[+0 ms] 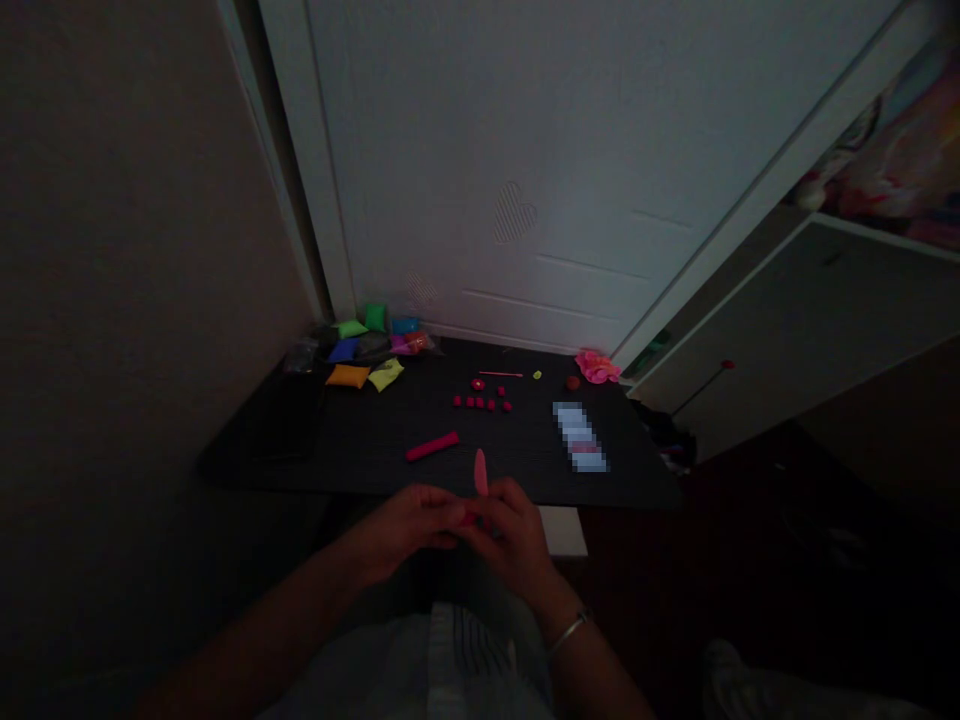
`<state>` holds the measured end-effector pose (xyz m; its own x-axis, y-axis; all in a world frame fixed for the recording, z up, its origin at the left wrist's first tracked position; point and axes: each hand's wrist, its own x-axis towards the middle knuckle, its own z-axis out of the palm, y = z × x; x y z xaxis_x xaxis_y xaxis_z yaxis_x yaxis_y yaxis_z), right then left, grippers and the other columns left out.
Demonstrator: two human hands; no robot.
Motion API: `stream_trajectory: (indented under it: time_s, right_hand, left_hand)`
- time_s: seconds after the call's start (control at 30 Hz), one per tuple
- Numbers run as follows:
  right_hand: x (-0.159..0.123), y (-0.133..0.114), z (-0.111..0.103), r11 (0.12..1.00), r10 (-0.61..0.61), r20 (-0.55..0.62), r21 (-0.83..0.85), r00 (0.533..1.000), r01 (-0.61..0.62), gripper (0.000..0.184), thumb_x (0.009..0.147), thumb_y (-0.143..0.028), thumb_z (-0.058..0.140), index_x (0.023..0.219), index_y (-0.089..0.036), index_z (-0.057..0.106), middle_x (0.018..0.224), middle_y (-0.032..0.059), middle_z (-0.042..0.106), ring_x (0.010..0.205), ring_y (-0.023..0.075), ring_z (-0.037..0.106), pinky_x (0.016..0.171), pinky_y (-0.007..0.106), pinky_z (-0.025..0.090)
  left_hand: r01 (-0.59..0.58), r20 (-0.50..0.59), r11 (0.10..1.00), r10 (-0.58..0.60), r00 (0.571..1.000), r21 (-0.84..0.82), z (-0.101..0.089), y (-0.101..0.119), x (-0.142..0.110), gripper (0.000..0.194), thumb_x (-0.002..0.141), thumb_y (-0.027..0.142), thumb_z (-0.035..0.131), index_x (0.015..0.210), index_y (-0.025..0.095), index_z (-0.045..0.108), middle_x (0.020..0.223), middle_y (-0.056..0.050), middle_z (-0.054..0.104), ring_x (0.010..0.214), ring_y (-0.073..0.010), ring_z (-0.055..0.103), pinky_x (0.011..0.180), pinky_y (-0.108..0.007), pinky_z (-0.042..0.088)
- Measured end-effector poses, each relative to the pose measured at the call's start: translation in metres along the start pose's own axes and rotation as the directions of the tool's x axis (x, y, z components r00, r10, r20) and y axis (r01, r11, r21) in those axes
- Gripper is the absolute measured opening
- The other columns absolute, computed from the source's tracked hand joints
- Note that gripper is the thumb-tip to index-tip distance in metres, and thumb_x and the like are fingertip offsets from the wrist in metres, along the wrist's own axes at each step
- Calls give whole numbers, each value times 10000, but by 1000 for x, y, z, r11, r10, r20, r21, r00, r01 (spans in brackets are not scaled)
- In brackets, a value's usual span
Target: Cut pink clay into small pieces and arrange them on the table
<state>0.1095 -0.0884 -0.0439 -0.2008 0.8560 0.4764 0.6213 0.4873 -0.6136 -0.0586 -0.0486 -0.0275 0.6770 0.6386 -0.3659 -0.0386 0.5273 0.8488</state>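
My left hand is closed, its thumb and fingers pinching a small red clay piece in front of the table's near edge. My right hand meets it there. A pink plastic clay knife sticks up from the right hand's fingers, its blade pointing away from me. Fingers partly cover the clay piece. Just beyond the hands lies a red clay roll. Several small red clay cubes sit in a row farther back, with a round red piece behind them.
On the dark table, coloured clay packets lie at the back left. A thin pink stick, a yellow-green bit, a brownish ball and a pink ruffled piece are at the back. A blurred-out phone-like object lies right.
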Motion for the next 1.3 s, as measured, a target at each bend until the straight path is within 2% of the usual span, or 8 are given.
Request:
stream_trajectory:
  time_s: [0.2, 0.37, 0.53, 0.7, 0.87, 1.0, 1.17, 1.3]
  right_hand:
    - [-1, 0, 3, 1000, 16, 30, -3, 999, -16, 148, 758, -309, 598, 871, -225, 641, 721, -1, 473, 636, 108, 479, 541, 223, 402]
    - [-2, -3, 2, 998, 52, 39, 34, 998, -53, 315, 728, -352, 627, 1026, -252, 598, 832, 20, 493, 694, 119, 500, 573, 236, 431]
    - [0, -6, 0, 990, 86, 19, 114, 996, -88, 186, 756, -330, 603, 912, -235, 639, 760, 0, 473, 629, 97, 477, 540, 221, 408]
    - [-1, -9, -1, 962, 131, -2, 241, 991, -127, 177, 742, -334, 622, 887, -236, 653, 724, -13, 457, 646, 102, 474, 575, 229, 409]
    - [-5, -8, 2, 960, 158, 31, 229, 987, -161, 204, 732, -315, 631, 926, -251, 649, 740, -10, 458, 673, 108, 473, 580, 223, 408]
    - [-5, -7, 2, 964, 167, 30, 205, 985, -170, 232, 727, -298, 632, 954, -253, 637, 779, -5, 463, 684, 107, 475, 599, 226, 415]
    - [-2, -11, 0, 941, 217, 6, 266, 976, -211, 141, 738, -309, 619, 853, -240, 663, 727, -14, 453, 663, 105, 465, 579, 221, 405]
    - [-3, -12, -1, 933, 224, -29, 293, 974, -206, 144, 747, -310, 606, 860, -239, 661, 736, -10, 460, 670, 109, 469, 575, 223, 406]
  left_hand:
    - [-8, -89, 994, 17, 996, 106, 0, -5, 1, 244, 638, 337, 678, 756, 124, 674, 733, -29, 658, 691, -134, 554, 698, -255, 392]
    - [-17, -84, 1000, 16, 996, -16, 1, -2, -1, 299, 672, 388, 642, 787, 113, 667, 795, -61, 659, 746, -153, 575, 755, -291, 411]
    - [34, -152, 994, -50, 987, -107, 3, 2, -6, 312, 651, 420, 656, 762, 128, 658, 813, -60, 657, 792, -172, 579, 753, -315, 429]
    - [78, -108, 971, -105, 989, -226, 5, 1, -9, 355, 697, 478, 593, 764, 134, 648, 783, -58, 651, 752, -165, 585, 734, -334, 437]
    - [15, -114, 997, -23, 993, -71, 6, -2, -8, 312, 652, 404, 660, 787, 123, 670, 806, -64, 654, 774, -166, 579, 742, -310, 422]
    - [5, -128, 999, -10, 992, -39, 6, -3, -6, 299, 662, 389, 653, 803, 126, 673, 832, -69, 660, 788, -165, 581, 748, -297, 414]
    - [58, -129, 983, -81, 988, -171, 6, -3, -6, 289, 690, 422, 623, 760, 144, 665, 778, -47, 657, 780, -161, 578, 735, -310, 419]
    - [98, -47, 965, -112, 993, -243, 6, -4, -8, 261, 687, 401, 638, 768, 154, 663, 793, -43, 654, 795, -160, 575, 738, -316, 419]
